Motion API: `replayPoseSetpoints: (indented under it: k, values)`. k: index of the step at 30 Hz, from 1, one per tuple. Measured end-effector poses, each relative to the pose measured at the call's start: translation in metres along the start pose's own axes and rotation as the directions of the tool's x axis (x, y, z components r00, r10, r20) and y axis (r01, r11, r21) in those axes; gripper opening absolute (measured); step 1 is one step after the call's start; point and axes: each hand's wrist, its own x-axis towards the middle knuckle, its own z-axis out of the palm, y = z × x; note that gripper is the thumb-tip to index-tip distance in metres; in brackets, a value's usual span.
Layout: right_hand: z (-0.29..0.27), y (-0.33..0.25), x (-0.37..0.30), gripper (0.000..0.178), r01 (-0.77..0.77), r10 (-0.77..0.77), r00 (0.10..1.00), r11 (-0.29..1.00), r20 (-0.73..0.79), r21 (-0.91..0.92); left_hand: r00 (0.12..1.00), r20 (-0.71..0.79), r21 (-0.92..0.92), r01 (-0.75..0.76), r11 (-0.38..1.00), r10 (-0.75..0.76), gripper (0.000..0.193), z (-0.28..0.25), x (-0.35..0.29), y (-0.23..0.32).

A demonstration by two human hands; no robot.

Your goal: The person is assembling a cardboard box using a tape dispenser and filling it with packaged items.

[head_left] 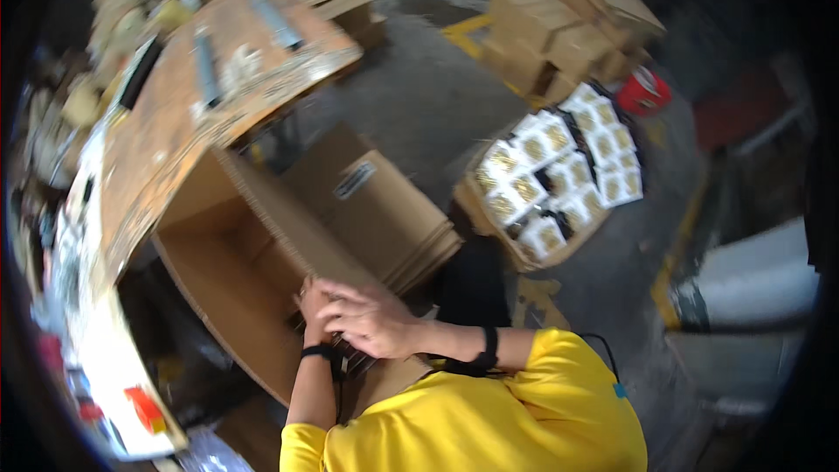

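Note:
A large open cardboard box (197,267) stands right in front of me, tilted in the view, with its brown inside showing. At its near right edge my left hand (313,308) reaches in. Its fingers are mostly hidden behind my other hand, so what they hold, if anything, does not show. My right hand (374,322) crosses over the left one, fingers stretched out and slightly apart, with nothing visible in it. Below the hands, dark thin shapes inside the box are too blurred to name.
Folded cardboard (376,214) leans beyond the box. To the right is a carton of white packets with gold-coloured pieces (546,179). A wooden table (170,135) runs along the left. Farther off are stacked cartons (542,26) and a red bucket (644,92).

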Motion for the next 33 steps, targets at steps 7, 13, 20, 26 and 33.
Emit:
replayPoseSetpoints:
  k: [7, 13, 20, 26, 33]
  values:
    - [-0.098, 0.044, -0.048, 0.031, -0.264, 0.288, 0.813, 0.957, -0.506, 0.122, 0.951, -0.307, 0.076, -0.007, 0.997, 0.031, 0.053, 0.050, 0.005, -0.022]
    - [-0.253, 0.228, -0.200, 0.044, -0.456, 0.417, -0.166, 0.771, -0.894, 0.444, 0.927, -0.374, -0.236, -0.131, 0.963, 0.034, 0.048, 0.085, 0.025, -0.075]
    - [-0.328, 0.322, -0.238, 0.051, -0.443, 0.498, -0.362, 0.652, -0.788, 0.616, 0.902, -0.430, -0.264, -0.167, 0.950, 0.039, 0.048, 0.089, 0.014, -0.087]
    - [-0.322, 0.316, -0.207, 0.040, -0.250, 0.540, -0.419, 0.704, -0.730, 0.665, 0.910, -0.414, -0.296, -0.138, 0.945, 0.003, 0.047, 0.089, -0.003, -0.115]
    - [-0.324, 0.337, -0.232, 0.038, -0.389, 0.374, -0.432, 0.744, -0.821, 0.543, 0.938, -0.345, -0.380, -0.108, 0.919, -0.033, 0.047, 0.094, 0.009, -0.118]
